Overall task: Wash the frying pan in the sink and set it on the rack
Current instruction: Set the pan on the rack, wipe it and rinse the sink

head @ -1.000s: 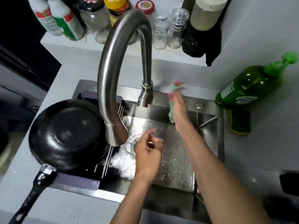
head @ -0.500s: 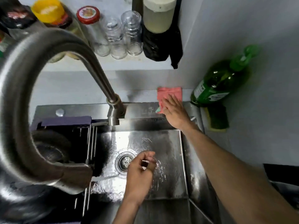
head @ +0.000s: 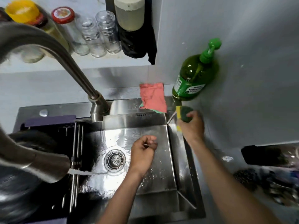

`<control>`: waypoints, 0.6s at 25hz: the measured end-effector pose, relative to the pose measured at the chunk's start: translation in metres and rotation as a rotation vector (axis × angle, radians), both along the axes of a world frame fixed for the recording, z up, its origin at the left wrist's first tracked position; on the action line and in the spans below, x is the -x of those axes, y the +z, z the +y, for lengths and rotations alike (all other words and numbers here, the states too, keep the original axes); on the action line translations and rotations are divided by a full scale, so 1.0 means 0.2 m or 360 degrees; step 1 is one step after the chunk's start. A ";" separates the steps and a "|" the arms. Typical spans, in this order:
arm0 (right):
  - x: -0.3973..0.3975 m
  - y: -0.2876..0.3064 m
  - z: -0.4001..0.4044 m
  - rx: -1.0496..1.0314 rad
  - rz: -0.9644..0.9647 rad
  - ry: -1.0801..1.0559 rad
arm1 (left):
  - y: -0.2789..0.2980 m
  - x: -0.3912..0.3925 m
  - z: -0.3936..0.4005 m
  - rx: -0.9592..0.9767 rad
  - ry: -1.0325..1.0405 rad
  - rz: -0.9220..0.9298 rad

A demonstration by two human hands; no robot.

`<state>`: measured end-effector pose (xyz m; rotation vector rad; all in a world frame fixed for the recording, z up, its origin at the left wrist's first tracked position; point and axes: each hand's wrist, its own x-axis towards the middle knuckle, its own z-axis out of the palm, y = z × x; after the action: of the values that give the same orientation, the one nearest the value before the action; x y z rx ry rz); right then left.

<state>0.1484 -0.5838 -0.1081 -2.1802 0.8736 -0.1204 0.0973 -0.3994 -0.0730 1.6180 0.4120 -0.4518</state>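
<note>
Here the right hand [head: 192, 128] has its grip closed round a green-and-yellow scouring sponge [head: 184, 114], fingers curled over the dark green pad at the sink's far right corner, just below the green pump bottle of dish soap [head: 193, 78]; that is a sensible place for a sponge, within reach of both soap and basin. The left hand [head: 143, 150] hangs over the wet floor of the stainless steel sink [head: 163, 159], fingers loosely curled toward the thumb; whether anything small sits between them I cannot tell, though it appears to hold nothing. Just left of that hand lies the round metal drain strainer [head: 115, 159], and a thin stream of water [head: 80, 172] leaves the brushed steel gooseneck faucet [head: 53, 47], which looms large because the camera is close behind it. A pink dishcloth [head: 152, 97] lies flat on the sink's back ledge beside the soap, probably spread there to drain. The black frying pan [head: 32, 139] is at the left, largely hidden by the faucet, on what looks like a dark rack with steel rods [head: 76, 143] spanning the basin's left side. By that position the pan looks already set down, with only tidying left. Clear glass jars [head: 100, 34] line the shelf behind, above the grey desk [head: 242, 110].
</note>
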 end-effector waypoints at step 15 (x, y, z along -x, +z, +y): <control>-0.48 -0.23 0.38 0.0559 0.0100 0.1474 | -0.25 -0.71 0.17 -0.0069 0.0503 0.0457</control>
<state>0.2438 -0.5083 -0.1540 -2.7073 -0.2091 0.2715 0.2383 -0.3647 -0.1239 1.4987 0.8849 -0.4358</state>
